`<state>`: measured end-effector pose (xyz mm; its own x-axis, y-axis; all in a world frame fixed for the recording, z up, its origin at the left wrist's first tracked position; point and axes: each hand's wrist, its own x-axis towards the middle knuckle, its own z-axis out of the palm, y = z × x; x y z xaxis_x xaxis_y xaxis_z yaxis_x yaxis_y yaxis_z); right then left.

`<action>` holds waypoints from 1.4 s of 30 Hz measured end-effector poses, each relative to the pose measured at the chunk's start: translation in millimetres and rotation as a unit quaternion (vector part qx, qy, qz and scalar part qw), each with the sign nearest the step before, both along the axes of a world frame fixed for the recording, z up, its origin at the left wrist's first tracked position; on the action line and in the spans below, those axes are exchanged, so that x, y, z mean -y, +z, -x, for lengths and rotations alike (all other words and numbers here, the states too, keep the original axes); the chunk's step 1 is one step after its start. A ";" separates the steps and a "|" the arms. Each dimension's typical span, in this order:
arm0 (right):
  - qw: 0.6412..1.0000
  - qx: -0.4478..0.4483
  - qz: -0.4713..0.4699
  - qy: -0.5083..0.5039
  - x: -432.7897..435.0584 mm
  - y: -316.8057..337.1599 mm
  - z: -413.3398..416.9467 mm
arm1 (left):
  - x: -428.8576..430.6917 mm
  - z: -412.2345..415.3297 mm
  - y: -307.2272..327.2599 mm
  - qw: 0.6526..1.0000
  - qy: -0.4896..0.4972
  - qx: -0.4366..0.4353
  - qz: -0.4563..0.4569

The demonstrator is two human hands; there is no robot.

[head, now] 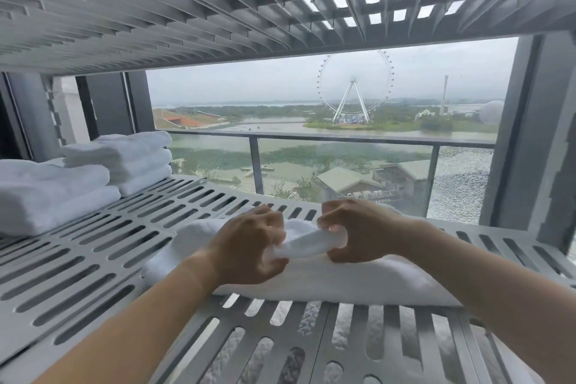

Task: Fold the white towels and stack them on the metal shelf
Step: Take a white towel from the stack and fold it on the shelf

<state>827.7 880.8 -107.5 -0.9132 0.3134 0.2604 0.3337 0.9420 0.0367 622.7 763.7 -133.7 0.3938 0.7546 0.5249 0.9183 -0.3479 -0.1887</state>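
A white towel (pixel 358 280) lies spread across the slotted metal shelf (pixel 103 262) in front of me. My left hand (pixel 249 246) and my right hand (pixel 358 227) sit close together over its middle, both pinching a raised fold of the cloth between them. Two stacks of folded white towels stand on the same shelf at the left: a near stack (pixel 53 193) and a taller far stack (pixel 131 159). Part of the towel under my wrists is hidden.
Another slotted shelf (pixel 218 3) hangs low overhead. Grey uprights (pixel 530 134) frame the right side. Behind the shelf is a window with a glass balcony rail (pixel 343 146). White cloth shows through the slots below (pixel 311 337).
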 end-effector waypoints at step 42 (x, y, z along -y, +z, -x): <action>0.970 0.019 -0.162 -0.183 -19.4 -38.4 9.9 | -45.6 12.1 -28.8 0.957 0.266 -0.110 0.033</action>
<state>817.8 900.2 -145.9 -0.7675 0.5257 0.3667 0.6357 0.6979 0.3300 610.6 809.3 -162.5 0.0394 0.9075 0.4183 0.9094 0.1409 -0.3913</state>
